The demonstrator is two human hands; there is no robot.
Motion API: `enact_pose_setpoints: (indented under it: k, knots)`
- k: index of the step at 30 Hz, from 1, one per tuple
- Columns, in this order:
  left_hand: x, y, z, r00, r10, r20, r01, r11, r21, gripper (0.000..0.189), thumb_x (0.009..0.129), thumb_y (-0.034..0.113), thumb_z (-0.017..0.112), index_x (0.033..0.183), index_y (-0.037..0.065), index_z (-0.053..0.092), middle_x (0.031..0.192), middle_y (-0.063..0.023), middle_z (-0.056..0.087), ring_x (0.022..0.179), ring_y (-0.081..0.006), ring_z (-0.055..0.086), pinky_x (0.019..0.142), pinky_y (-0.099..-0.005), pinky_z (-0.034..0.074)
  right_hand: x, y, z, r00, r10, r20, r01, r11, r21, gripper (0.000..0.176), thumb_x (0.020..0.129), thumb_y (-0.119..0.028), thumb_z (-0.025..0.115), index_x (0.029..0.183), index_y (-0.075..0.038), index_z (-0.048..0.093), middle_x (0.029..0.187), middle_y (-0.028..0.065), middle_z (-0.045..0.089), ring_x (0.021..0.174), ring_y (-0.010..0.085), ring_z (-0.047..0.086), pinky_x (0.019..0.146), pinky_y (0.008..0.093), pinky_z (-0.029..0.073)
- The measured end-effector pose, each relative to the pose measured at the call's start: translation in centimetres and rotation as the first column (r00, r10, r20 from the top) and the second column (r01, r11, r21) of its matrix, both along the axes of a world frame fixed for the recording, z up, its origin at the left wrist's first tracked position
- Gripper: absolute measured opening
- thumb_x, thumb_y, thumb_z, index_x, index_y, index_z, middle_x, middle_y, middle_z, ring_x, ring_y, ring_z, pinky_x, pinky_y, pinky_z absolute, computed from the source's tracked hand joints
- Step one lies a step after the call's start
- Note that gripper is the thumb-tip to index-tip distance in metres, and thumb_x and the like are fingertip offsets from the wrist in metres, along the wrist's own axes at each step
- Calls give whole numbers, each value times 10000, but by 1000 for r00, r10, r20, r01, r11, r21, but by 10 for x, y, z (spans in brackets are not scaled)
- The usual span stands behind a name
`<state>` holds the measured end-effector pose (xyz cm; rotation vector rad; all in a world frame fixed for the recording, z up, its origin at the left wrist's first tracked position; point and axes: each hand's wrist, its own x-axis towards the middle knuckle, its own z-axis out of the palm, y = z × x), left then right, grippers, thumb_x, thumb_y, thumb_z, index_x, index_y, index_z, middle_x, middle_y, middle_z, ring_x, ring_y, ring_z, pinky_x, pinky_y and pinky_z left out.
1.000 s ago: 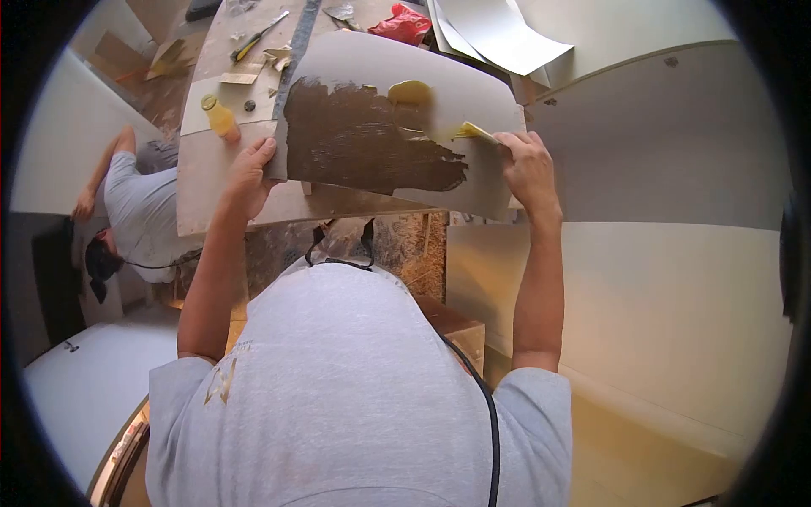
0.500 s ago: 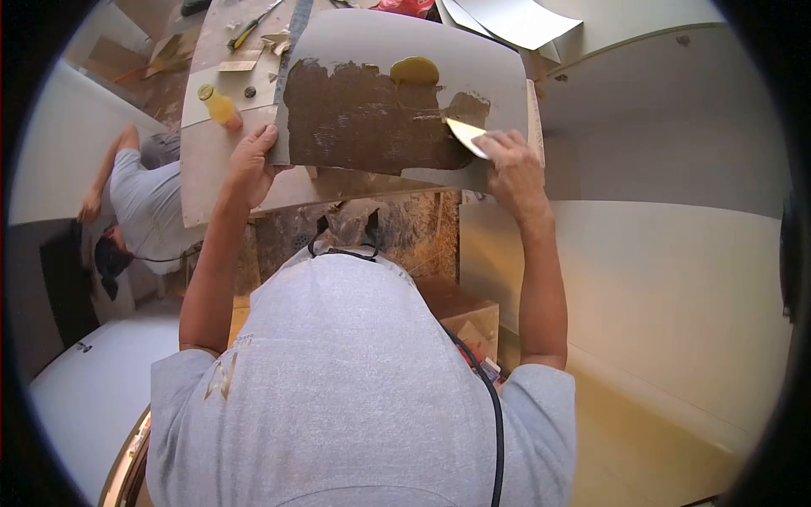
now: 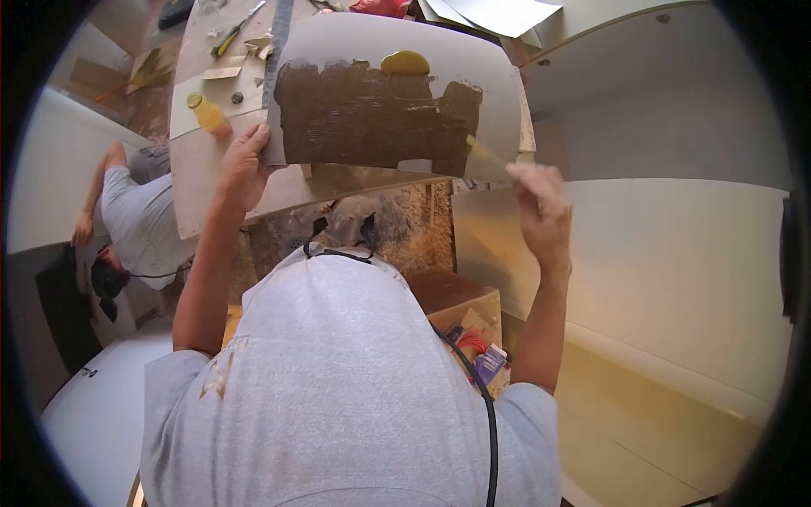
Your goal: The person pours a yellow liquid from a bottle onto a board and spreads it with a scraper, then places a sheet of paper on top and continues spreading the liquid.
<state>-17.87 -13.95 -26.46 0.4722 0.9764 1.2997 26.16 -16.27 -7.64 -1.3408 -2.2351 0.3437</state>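
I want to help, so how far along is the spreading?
Brown coating already covers much of the gray sheet. The right hand holds a spreader, blurry now, near the coating's right edge; the left hand grips the sheet. Probably left: the thick puddle and bare areas along the top and right.

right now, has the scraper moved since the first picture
Yes. Judged against the yellow puddle, the scraper is farther away, closer to the near edge of the board and slightly more to the right.
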Motion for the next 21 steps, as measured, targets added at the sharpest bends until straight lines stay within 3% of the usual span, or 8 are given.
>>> enact_pose_setpoints:
  k: [1, 5, 7, 11, 14, 16, 21]
  knots:
    - [0, 0, -1, 1000, -10, 9, 10, 1000, 9, 301, 1126, 261, 499, 1296, 44, 620, 1145, -49, 729, 979, -145, 716, 860, -362, 595, -7, 13, 8, 999, -38, 33, 33, 991, 132, 238, 925, -1, 677, 1144, -56, 752, 1097, 107, 750, 1047, 318, 667, 932, 414, 524]
    - [5, -4, 7, 1000, -17, -2, 17, 1000, 6, 300, 1128, 262, 496, 1300, 51, 621, 1147, -47, 725, 965, -132, 712, 832, -348, 598, -50, 80, 5, 996, 55, 69, -60, 996, 70, 202, 954, -27, 643, 1125, -45, 751, 1098, 126, 747, 1056, 338, 664, 939, 421, 525]
    - [7, -5, 9, 1000, 5, -7, -5, 1000, 5, 301, 1128, 261, 495, 1303, 51, 621, 1143, -43, 725, 961, -128, 713, 819, -341, 601, -61, 112, -18, 963, 117, 241, -141, 986, 85, 192, 967, -55, 631, 1115, -40, 753, 1101, 142, 744, 1064, 347, 662, 955, 436, 519]
    - [10, -9, 12, 1000, 19, -9, -19, 1000, 14, 300, 1127, 254, 499, 1312, 50, 618, 1148, -37, 720, 970, -120, 714, 813, -343, 612, -71, 146, -33, 927, 123, 353, -161, 984, 79, 196, 961, -57, 633, 1113, -44, 755, 1096, 142, 743, 1072, 341, 660, 979, 443, 512]
    - [11, -8, 7, 999, 19, 34, -20, 999, 29, 294, 1124, 245, 505, 1314, 51, 618, 1152, -42, 721, 967, -121, 716, 821, -342, 617, -71, 148, -38, 917, 146, 372, -169, 985, 29, 195, 963, -56, 647, 1125, -23, 751, 1111, 123, 742, 1082, 339, 648, 964, 434, 519]
    - [11, -5, 5, 999, 35, 33, -36, 999, 28, 293, 1123, 243, 507, 1310, 47, 618, 1148, -45, 721, 963, -123, 718, 822, -340, 619, -71, 136, -45, 919, 156, 362, -202, 975, 91, 214, 922, -6, 662, 1119, -27, 744, 1103, 120, 739, 1063, 333, 651, 956, 435, 525]
    - [8, -3, -4, 999, 24, 34, -24, 1000, 8, 298, 1119, 243, 514, 1308, 35, 614, 1135, -52, 723, 947, -131, 722, 814, -343, 622, -68, 61, -42, 900, 217, 379, -253, 966, 48, 280, 850, 53, 683, 1108, -40, 736, 1087, 108, 741, 1023, 316, 650, 935, 428, 536]
